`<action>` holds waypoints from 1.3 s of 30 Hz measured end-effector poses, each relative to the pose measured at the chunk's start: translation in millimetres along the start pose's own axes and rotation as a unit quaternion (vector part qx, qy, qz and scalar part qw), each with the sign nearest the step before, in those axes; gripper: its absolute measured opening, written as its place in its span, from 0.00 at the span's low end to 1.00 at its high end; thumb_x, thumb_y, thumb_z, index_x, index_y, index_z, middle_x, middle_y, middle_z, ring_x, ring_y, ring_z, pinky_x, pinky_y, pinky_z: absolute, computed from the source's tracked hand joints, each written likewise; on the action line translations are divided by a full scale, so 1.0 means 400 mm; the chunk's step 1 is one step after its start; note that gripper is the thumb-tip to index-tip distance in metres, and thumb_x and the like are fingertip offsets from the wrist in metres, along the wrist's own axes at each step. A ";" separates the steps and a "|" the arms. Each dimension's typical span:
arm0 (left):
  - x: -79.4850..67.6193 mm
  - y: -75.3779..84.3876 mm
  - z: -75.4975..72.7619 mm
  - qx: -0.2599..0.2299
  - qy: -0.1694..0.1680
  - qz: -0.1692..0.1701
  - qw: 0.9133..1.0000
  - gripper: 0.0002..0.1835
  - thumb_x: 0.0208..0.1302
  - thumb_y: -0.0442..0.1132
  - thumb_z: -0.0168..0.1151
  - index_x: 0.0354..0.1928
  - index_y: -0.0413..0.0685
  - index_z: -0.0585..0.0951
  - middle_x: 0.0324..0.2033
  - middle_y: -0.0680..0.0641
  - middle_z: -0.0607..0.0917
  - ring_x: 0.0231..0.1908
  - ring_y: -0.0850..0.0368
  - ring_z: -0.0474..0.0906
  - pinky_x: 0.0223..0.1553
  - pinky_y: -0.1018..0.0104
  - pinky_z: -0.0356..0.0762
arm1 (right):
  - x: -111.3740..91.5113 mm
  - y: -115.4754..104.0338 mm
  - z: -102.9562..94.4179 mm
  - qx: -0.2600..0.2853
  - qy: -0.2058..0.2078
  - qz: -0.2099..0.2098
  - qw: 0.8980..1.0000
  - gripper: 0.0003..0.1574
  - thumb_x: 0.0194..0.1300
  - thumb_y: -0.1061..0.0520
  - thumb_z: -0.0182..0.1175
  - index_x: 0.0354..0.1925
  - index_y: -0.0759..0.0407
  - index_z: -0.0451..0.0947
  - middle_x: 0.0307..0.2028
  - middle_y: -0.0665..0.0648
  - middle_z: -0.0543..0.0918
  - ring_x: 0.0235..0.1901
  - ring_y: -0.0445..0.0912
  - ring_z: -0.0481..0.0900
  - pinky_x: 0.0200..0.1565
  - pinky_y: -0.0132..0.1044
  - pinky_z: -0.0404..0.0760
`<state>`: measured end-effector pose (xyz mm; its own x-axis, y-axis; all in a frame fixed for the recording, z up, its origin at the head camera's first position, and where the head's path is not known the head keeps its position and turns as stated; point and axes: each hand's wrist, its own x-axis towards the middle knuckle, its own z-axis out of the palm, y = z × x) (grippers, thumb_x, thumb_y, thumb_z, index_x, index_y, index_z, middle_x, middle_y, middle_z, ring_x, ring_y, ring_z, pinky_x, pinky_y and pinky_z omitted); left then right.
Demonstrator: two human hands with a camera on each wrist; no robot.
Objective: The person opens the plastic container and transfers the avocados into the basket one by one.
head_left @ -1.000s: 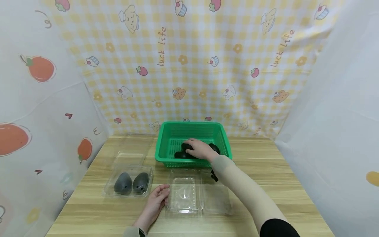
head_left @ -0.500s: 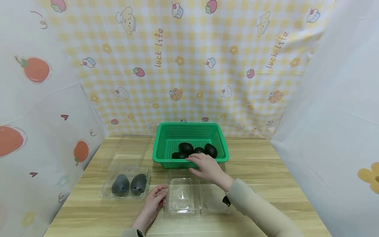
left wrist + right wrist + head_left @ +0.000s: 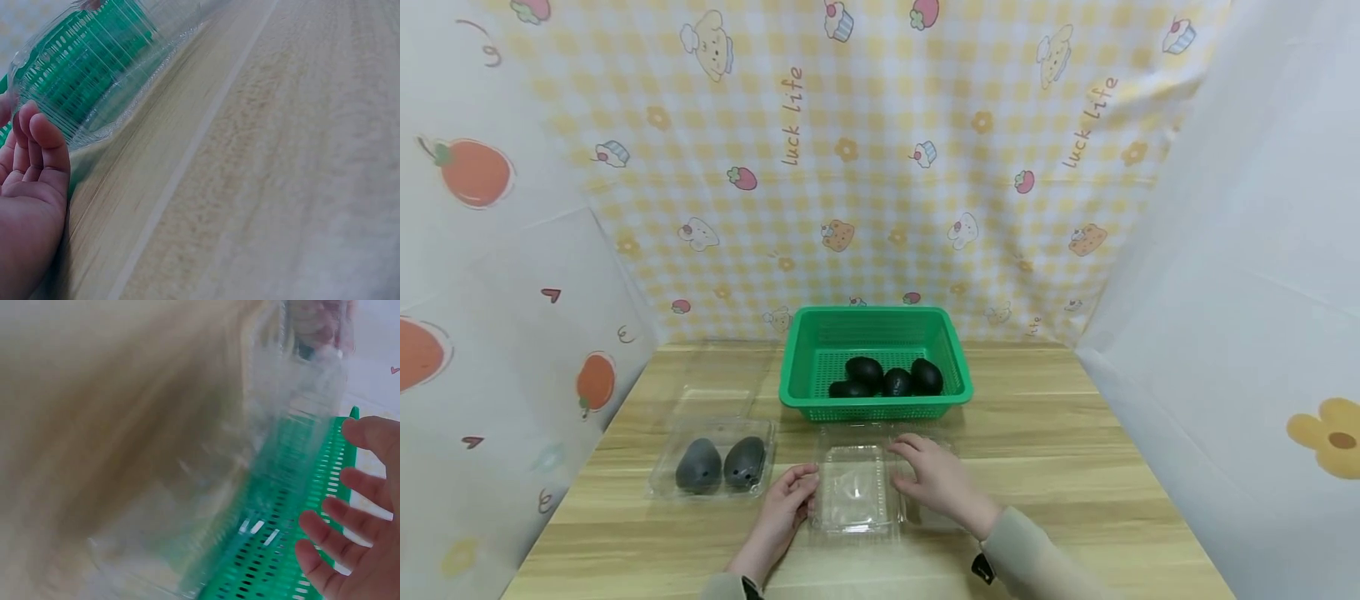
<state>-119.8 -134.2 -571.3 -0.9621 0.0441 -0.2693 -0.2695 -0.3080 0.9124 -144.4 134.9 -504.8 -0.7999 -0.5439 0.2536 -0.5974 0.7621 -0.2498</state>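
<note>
My left hand (image 3: pixel 787 506) pinches the left rim of an open clear plastic clamshell box (image 3: pixel 854 492), thumb and fingers at its edge in the left wrist view. The box's tray holds nothing, and its lid (image 3: pixel 925 515) lies folded out to the right. Over the seam between tray and lid, my right hand (image 3: pixel 936 479) hovers with its fingers apart and nothing in them. Behind the box stands a green plastic basket (image 3: pixel 876 402) with several dark avocados (image 3: pixel 897 382) in it. In the right wrist view the fingers (image 3: pixel 334 540) are spread in front of the basket's slotted side.
To the left, a second clear clamshell box (image 3: pixel 658 479) contains two greyish avocados (image 3: pixel 698 467), its lid (image 3: pixel 718 383) laid back. Everything stands on a wood-grain table (image 3: pixel 1037 433). A patterned cloth (image 3: pixel 880 200) rises behind it, with white sheets on both sides.
My right hand has come out of the basket empty and moved toward me, over the open box. My left hand stays at the box's left rim. The head view has shifted slightly.
</note>
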 end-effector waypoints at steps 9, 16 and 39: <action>-0.002 0.004 -0.001 -0.002 0.001 0.002 1.000 0.17 0.67 0.30 0.58 0.55 0.31 0.69 0.27 0.52 0.74 0.24 0.61 0.70 0.26 0.71 0.72 | -0.012 -0.014 0.020 0.077 -0.015 0.092 0.993 0.42 0.57 0.42 0.68 0.63 0.60 0.69 0.52 0.59 0.78 0.35 0.45 0.79 0.34 0.37 0.81; -0.005 0.006 0.001 0.000 0.001 0.002 1.000 0.17 0.67 0.30 0.57 0.55 0.30 0.69 0.27 0.51 0.75 0.24 0.61 0.70 0.26 0.72 0.71 | -0.003 -0.039 0.023 0.102 -0.041 0.130 0.985 0.47 0.55 0.40 0.69 0.65 0.61 0.67 0.53 0.61 0.79 0.26 0.41 0.77 0.23 0.32 0.76; -0.033 0.024 0.019 0.067 -0.040 -0.004 0.997 0.21 0.67 0.34 0.59 0.56 0.28 0.70 0.22 0.52 0.75 0.23 0.61 0.70 0.26 0.70 0.72 | 0.005 -0.014 0.030 0.176 -0.017 0.172 0.969 0.41 0.50 0.63 0.65 0.63 0.67 0.67 0.28 0.53 0.75 0.20 0.41 0.68 0.20 0.33 0.71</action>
<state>-110.1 -130.4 -556.8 -0.9589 0.1237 -0.2552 -0.2745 -0.1787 0.9448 -143.3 125.6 -514.1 -0.9531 -0.2946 0.0688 -0.2723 0.7362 -0.6196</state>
